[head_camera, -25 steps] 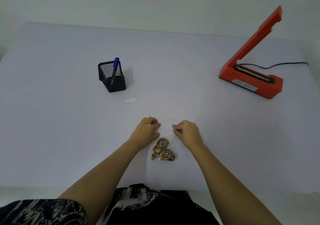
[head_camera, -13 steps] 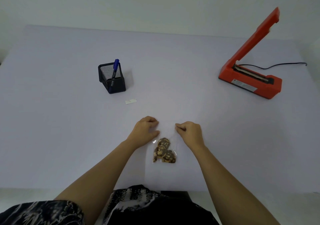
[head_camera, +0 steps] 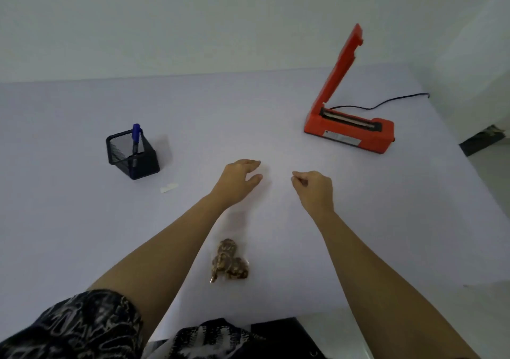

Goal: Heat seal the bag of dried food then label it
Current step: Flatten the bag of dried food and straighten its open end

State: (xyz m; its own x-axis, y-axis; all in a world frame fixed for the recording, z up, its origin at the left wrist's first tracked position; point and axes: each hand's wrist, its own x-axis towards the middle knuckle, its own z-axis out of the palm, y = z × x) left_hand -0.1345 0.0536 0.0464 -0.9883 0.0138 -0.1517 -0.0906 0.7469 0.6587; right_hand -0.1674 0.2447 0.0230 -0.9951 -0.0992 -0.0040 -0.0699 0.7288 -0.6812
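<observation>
The clear bag of dried food (head_camera: 229, 261) lies on the white table (head_camera: 82, 234) between my forearms, with the brown pieces bunched at its near end. Its clear upper part is barely visible and seems to run up toward my hands. My left hand (head_camera: 239, 180) hovers beyond the food, thumb and fingers apart. My right hand (head_camera: 313, 189) is beside it, its fingertips pinched together, apparently on the bag's clear top edge. The red heat sealer (head_camera: 348, 132) stands at the far right with its arm raised. A small white label (head_camera: 169, 188) lies near the pen holder.
A black mesh pen holder (head_camera: 132, 156) with a blue marker (head_camera: 135, 138) stands at the left. The sealer's black cable (head_camera: 386, 103) runs off to the right. The table's right edge (head_camera: 469, 182) drops to the floor.
Both hands have moved away from the food pieces, further up the table and wider apart. The left hand's fingers have spread. The view has tilted toward the sealer.
</observation>
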